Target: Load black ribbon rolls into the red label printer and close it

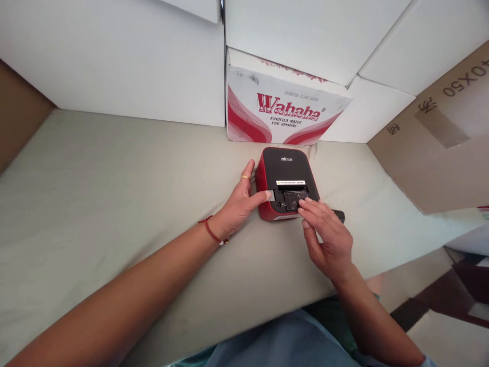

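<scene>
A red and black label printer sits on the cloth-covered table, its front slot facing me. My left hand lies against its left side, fingers apart, with the thumb on a grey piece at the front left corner. Over the front right part is my right hand, its fingers close together and the fingertips touching a dark, shiny piece at the slot. Whether those fingers pinch this piece cannot be made out. A black object shows partly behind my right hand.
The pale green cloth covers the table. Behind the printer stands a Wahaha water carton against large white boxes. A brown cardboard box is at the right, and another brown surface shows at the far left.
</scene>
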A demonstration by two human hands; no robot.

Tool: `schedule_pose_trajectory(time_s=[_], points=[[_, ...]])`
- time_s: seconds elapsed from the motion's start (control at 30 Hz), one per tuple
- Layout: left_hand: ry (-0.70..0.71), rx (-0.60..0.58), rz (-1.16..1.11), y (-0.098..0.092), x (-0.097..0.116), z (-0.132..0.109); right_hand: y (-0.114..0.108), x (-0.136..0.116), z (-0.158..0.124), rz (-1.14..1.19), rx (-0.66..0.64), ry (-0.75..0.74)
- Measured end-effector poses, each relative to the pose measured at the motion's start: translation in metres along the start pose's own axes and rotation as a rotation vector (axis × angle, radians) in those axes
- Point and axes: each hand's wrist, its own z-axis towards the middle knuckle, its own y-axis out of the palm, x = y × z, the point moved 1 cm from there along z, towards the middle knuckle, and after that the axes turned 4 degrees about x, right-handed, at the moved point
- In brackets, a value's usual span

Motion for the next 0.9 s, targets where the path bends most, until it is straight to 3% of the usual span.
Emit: schedule_pose_trajectory(time_s=[0.3,0.4,0.5,0.6,0.7,0.9], points=[[-0.005,0.028,-0.003,0.004,-0.003,0.0,-0.02,-0.002,0.028,-0.059,-0.106,-0.032],[0.022,-0.005,-0.004,0.004,-0.005,0.002,-0.027,0.006,0.048,-0.087,-0.148,0.071],[0.088,-0.02,0.03,0.001,-0.01,0.004,-0.028,0.016,0.086,-0.08,-0.325,0.283],[0.117,-0.006,0.065,-0.003,-0.016,0.008,-0.015,0.022,0.13,-0.184,-0.592,0.374],[0.118,-0.006,0.077,-0.006,-0.019,0.011,0.01,0.023,0.159,-0.398,-0.733,0.231],[0.15,-0.021,0.085,-0.008,-0.022,0.014,0.052,0.03,0.169,-0.562,-0.943,0.137]])
